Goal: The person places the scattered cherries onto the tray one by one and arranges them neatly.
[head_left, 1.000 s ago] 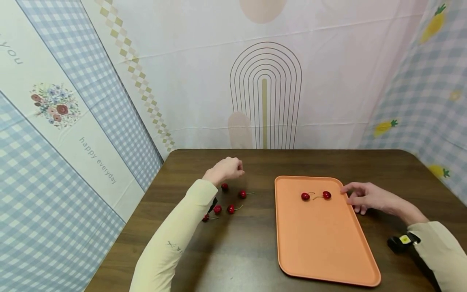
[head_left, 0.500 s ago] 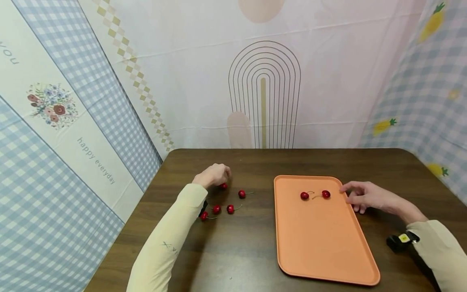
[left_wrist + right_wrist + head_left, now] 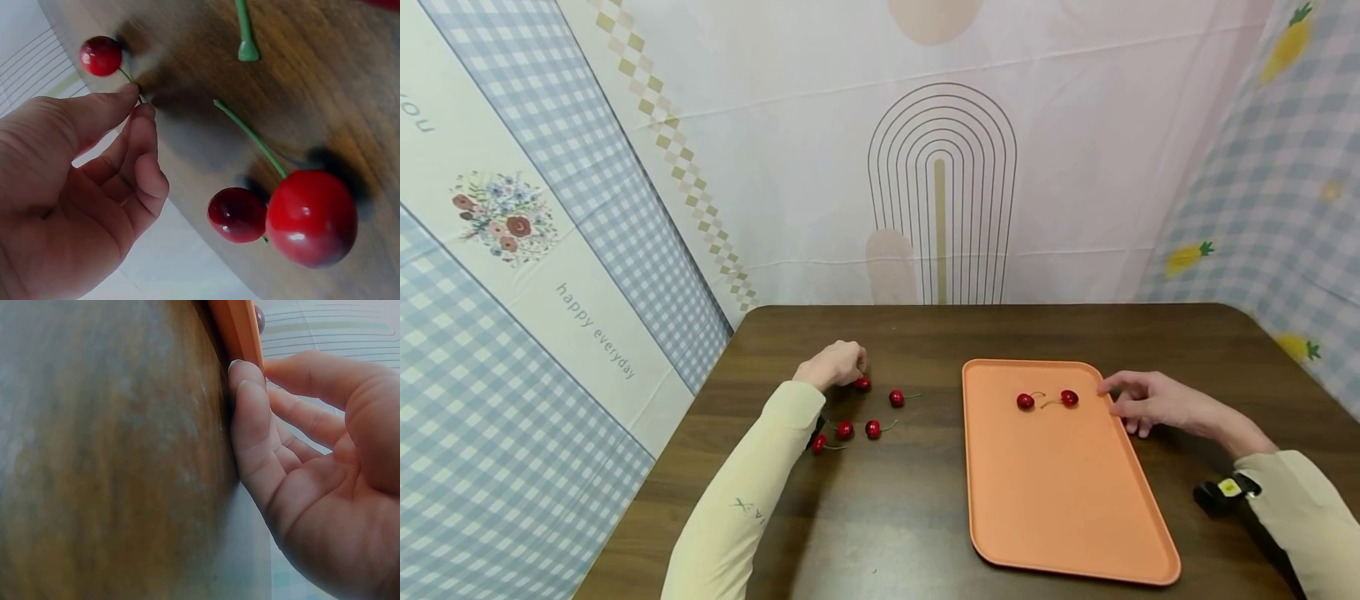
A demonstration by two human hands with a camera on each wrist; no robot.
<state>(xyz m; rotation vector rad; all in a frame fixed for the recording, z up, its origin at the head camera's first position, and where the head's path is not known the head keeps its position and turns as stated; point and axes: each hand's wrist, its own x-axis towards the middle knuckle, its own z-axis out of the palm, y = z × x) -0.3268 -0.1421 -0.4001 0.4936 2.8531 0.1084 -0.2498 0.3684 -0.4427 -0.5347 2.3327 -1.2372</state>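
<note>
Cherry (image 3: pixel 862 384) and tray (image 3: pixel 1067 500), both held
Head: cherry left of the tray, at or just above the tabletop (image 3: pixel 895 517). Left wrist: left grip (image 3: pixel 75 206) pinches its stem (image 3: pixel 127 75), probably best on something light and slippery. Right wrist: right grip (image 3: pixel 325 481) pinches the tray's edge (image 3: pixel 253 337).

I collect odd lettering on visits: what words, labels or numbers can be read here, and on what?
"happy everyday": the blue-checked cloth at left.
"ou": same cloth, cut off by the picture's edge.
Dark marks on the left sleeve: too unclear to read.
Yellow label by the right wrist: too small to read.
</note>
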